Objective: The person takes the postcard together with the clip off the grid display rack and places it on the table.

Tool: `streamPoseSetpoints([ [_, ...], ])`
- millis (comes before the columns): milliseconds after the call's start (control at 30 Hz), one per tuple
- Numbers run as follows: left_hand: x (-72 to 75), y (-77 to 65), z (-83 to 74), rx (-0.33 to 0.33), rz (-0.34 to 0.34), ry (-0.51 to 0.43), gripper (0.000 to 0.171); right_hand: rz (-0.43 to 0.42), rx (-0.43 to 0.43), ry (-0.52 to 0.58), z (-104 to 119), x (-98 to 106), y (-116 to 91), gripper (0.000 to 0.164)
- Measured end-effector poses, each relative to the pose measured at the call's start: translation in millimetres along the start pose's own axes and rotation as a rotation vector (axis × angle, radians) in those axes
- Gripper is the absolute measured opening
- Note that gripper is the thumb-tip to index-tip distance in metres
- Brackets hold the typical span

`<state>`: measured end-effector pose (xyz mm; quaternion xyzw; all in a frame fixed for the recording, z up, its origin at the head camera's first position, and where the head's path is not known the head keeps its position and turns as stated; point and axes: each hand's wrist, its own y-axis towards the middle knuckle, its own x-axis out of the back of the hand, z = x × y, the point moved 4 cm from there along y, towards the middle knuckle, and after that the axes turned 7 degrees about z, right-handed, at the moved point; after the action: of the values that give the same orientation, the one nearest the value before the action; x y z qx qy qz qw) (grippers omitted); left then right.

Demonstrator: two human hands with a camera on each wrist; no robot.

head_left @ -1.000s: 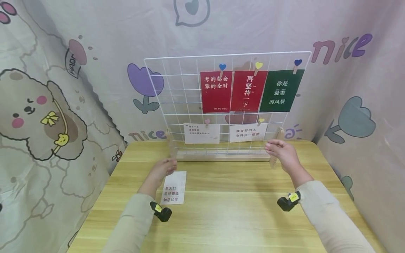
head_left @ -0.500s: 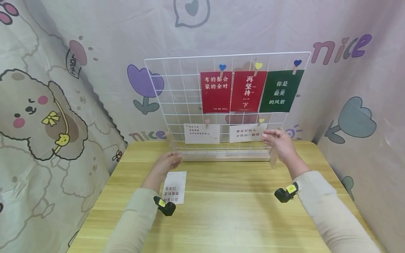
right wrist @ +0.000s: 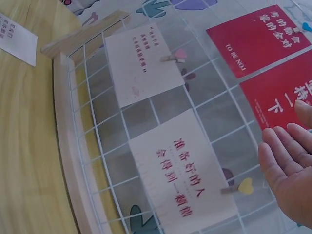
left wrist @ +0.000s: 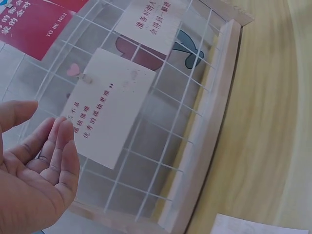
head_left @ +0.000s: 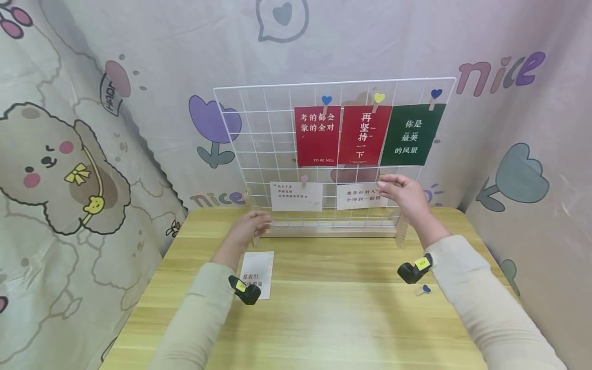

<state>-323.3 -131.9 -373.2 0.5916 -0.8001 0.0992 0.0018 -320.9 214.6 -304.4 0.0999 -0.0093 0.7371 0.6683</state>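
A white wire grid panel (head_left: 273, 139) stands upright in a wooden base (head_left: 324, 232). Two white cards hang low on it: the left card (head_left: 296, 203) by a pink heart clip (left wrist: 74, 70), the right card (head_left: 353, 198) by a yellow heart clip (right wrist: 245, 186). My left hand (head_left: 247, 230) hovers before the grid's lower left, its fingers loosely bent and holding nothing. In the head view, my right hand (head_left: 404, 198) covers the right end of the right card and most of its clip. From the right wrist view, this hand is apart from the clip, fingers relaxed, nothing in them.
Two red cards (head_left: 316, 141) and a green card (head_left: 411, 136) hang higher, each under a heart clip. Another white card (head_left: 261, 262) lies on the wooden table (head_left: 333, 308), partly behind the left wrist camera. A blue heart clip (head_left: 425, 289) lies near the right forearm.
My left hand has moved right and slightly up, toward the grid. The right hand has shifted left and up over the right card's end. The cards on the grid stay put.
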Motion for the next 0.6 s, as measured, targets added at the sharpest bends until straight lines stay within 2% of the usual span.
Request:
streamPoseSetpoints([
  [233,-1.9,8.0,-10.8,-0.012,0.012,0.041,0.039,-0.026,-0.005,0.008,14.7,-4.0,8.6,0.044],
  [300,-2.9,11.2,-12.8,-0.003,0.016,0.053,0.04,-0.035,-0.023,-0.024,17.4,-5.3,11.0,0.046],
  [433,-3.8,17.7,-17.3,0.006,0.025,0.048,0.042,-0.048,-0.032,-0.035,22.2,-8.0,15.8,0.045],
  [600,-5.2,24.9,-23.6,0.012,0.03,0.032,0.042,-0.059,-0.004,-0.015,29.8,-9.9,20.7,0.046],
])
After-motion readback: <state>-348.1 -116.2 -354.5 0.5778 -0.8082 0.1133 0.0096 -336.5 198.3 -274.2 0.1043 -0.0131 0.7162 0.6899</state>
